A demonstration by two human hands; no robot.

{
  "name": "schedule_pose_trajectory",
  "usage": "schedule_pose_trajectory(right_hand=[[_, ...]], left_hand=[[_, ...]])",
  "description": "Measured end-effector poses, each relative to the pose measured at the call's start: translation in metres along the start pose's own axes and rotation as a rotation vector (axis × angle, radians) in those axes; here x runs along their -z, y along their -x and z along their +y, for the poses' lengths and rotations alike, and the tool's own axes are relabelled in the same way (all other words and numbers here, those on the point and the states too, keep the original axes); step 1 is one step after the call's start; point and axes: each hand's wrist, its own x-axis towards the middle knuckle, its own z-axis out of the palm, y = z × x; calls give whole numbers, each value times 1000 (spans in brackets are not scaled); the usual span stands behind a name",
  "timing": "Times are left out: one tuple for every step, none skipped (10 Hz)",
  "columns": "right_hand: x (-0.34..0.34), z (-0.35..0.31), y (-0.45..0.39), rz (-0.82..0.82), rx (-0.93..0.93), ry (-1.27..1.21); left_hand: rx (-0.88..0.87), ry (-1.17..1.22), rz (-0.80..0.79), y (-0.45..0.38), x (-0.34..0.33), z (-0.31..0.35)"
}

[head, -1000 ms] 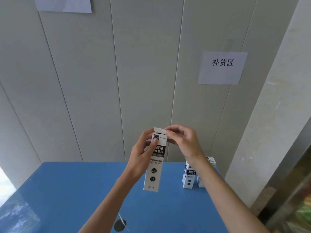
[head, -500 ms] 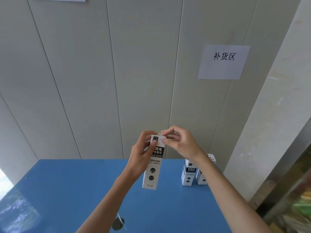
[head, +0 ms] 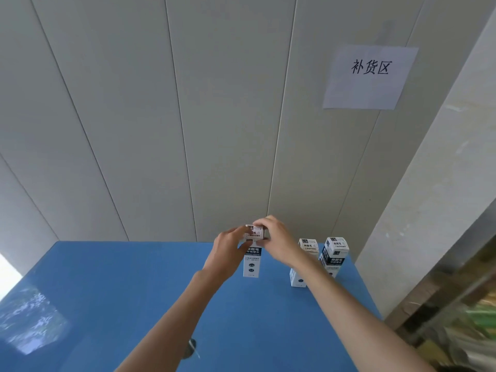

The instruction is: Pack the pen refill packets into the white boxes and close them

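Observation:
A tall white box (head: 251,264) with dark printed panels stands upright over the blue table (head: 134,291); whether its base touches the table I cannot tell. My left hand (head: 225,253) grips its upper left side. My right hand (head: 276,242) curls over the top flap and pinches it down at the box's top edge. Two more white boxes, one (head: 304,261) partly hidden behind my right forearm and one (head: 335,255) further right, stand upright with their tops folded shut. No loose refill packets are in view.
A grey panelled wall rises right behind the table, with a paper sign (head: 369,76) taped to it. A pale pillar (head: 429,197) borders the table's right side. A small dark round hole (head: 189,348) lies in the tabletop near me.
The box has come down from chest height toward the tabletop. Its raised top flap now lies folded flat under my right fingers.

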Motion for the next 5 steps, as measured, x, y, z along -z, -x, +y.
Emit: schedule_pose_trajectory(right_hand=[[-19, 16, -2, -26, -9, 26], [-37, 31, 1, -28, -27, 30], [-41, 34, 4, -19, -44, 25], [-39, 36, 2, -71, -22, 60], [-30, 30, 4, -102, 5, 73]], left_hand=[[32, -69, -28, 0, -14, -7], [58, -97, -89, 5, -27, -16], [83, -115, -115, 13, -33, -16], [90, -193, -103, 17, -34, -12], [99, -286, -94, 17, -22, -1]])
